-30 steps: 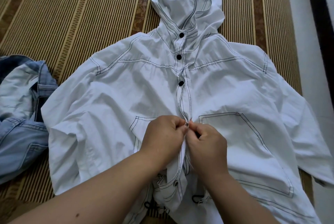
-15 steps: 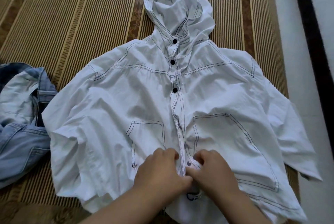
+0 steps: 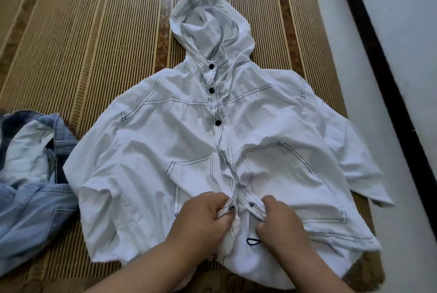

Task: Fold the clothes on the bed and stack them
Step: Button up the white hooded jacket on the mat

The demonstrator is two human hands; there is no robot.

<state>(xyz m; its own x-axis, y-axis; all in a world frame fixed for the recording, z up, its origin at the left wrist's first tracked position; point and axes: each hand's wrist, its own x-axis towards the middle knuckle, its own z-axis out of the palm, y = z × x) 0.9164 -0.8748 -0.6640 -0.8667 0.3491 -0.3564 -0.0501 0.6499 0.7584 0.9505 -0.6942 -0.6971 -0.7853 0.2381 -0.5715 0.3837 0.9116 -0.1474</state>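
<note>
A white hooded jacket (image 3: 165, 150) with dark stitching lies face up on the bed, hood pointing away from me. Three black snaps on its upper front are fastened. Near the hem, my left hand (image 3: 201, 219) pinches the left front edge at a metal snap. My right hand (image 3: 276, 221) pinches the right front edge beside its matching snap. The two edges are slightly apart between my hands. A dark drawstring loop shows just below them.
A crumpled light blue denim garment (image 3: 28, 186) lies to the left, touching the jacket's sleeve. A striped bamboo mat (image 3: 82, 44) covers the bed. The bed's right edge meets a pale floor (image 3: 390, 127) with a black strip.
Both hands moved down the jacket front from the mid-chest snap to the snap near the hem. The view shifted, so the jacket sits lower in frame.
</note>
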